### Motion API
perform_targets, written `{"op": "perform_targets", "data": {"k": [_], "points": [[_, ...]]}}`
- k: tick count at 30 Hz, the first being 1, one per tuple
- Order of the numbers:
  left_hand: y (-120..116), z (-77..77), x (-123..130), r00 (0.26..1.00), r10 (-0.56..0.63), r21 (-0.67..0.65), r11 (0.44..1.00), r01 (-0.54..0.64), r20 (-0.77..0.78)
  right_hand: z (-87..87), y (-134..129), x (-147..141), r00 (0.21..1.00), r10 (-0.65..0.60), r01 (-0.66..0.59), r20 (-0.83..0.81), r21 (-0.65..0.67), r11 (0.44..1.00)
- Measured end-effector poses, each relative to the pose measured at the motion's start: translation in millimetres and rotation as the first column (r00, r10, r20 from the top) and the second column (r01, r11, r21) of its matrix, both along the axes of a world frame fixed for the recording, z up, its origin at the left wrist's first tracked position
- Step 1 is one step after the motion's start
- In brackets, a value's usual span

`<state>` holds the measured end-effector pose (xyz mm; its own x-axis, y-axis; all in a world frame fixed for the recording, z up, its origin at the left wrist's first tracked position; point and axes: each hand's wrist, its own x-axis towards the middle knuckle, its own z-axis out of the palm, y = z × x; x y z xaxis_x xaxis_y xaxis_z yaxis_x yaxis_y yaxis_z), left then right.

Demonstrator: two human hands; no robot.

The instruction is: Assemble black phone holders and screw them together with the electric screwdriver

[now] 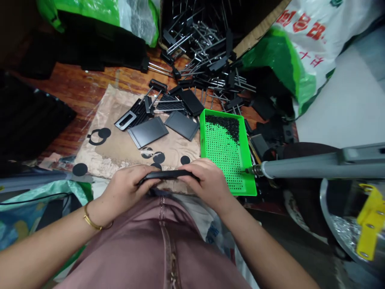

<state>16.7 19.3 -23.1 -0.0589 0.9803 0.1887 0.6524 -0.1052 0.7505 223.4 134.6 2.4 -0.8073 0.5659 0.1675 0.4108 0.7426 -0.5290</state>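
Both hands grip a thin black plastic piece [168,174], seen edge-on, close to my body at the front edge of the cardboard-covered work area [114,156]. My left hand [128,186] pinches its left end between thumb and fingers. At the other end, my right hand [207,182] does the same. Beyond them lie two flat dark panels [148,131], a ribbed black part with a silver frame [126,120], and a black bracket on metal rods [158,85]. Several black discs [159,157] are scattered on the cardboard.
Right of my hands stands a green perforated tray [252,186] holding small black screws [224,124]. A grey electric screwdriver [300,163] reaches in from the right, its tip over the tray. Behind, rod-and-bracket parts [204,44] spill from a cardboard box [261,26]. Dark panels [30,124] are stacked left.
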Motion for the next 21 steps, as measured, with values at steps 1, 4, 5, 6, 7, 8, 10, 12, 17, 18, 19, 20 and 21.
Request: {"op": "perform_targets", "data": {"k": [1, 4, 5, 6, 7, 8, 10, 12, 17, 18, 19, 20, 21], "points": [[1, 1.3, 1, 0.997, 0.036, -0.041, 0.999, -0.033, 0.064, 0.2, -2, -1, 0.998, -0.041, 0.040, -0.037, -0.038, 0.998], [3, 3.7, 11, 0.881, 0.255, -0.191, 0.963, -0.192, 0.398, -1.9, -13, -10, 0.929, -0.280, 0.212, -0.240, -0.275, 0.938], [4, 3.5, 17, 0.782, 0.326, -0.247, 0.942, -0.226, 0.531, -3.4, -18, -14, 0.888, -0.350, 0.223, -0.298, -0.387, 0.895], [4, 2.8, 24, 0.668, 0.371, -0.294, 0.927, -0.232, 0.645, -4.8, -22, -18, 0.857, -0.396, 0.202, -0.330, -0.491, 0.847], [3, 1.7, 30, 0.562, 0.384, -0.321, 0.923, -0.212, 0.733, -5.4, -26, -23, 0.844, -0.414, 0.165, -0.340, -0.570, 0.805], [3, 0.5, 35, 0.487, 0.366, -0.328, 0.930, -0.165, 0.793, -4.8, -29, -26, 0.850, -0.408, 0.133, -0.334, -0.614, 0.778], [1, -1.2, 39, 0.455, 0.296, -0.306, 0.950, -0.054, 0.840, 0.9, -31, -30, 0.885, -0.358, 0.139, -0.297, -0.565, 0.813], [0, -0.5, 32, 0.528, 0.230, -0.254, 0.967, -0.029, 0.817, 10.6, -28, -28, 0.935, -0.257, 0.177, -0.244, -0.308, 0.935], [2, 5.9, 1, 0.922, 0.088, -0.040, 0.996, -0.078, 0.378, 21.3, -21, -20, 0.996, 0.003, -0.026, 0.091, 0.254, 0.967], [4, 5.8, -3, 0.963, 0.032, -0.028, 0.999, -0.026, 0.267, 19.7, -22, -21, 0.991, 0.018, -0.054, 0.131, 0.274, 0.960], [6, 5.1, -4, 0.983, -0.013, -0.023, 1.000, 0.018, 0.184, 17.7, -23, -23, 0.988, 0.024, -0.068, 0.155, 0.285, 0.956], [7, 3.8, -5, 0.991, -0.041, -0.015, 0.999, 0.044, 0.131, 15.8, -24, -25, 0.986, 0.024, -0.072, 0.166, 0.291, 0.954], [8, 2.1, -4, 0.994, -0.051, 0.000, 0.999, 0.052, 0.101, 14.2, -26, -27, 0.985, 0.019, -0.069, 0.170, 0.293, 0.954]]}}
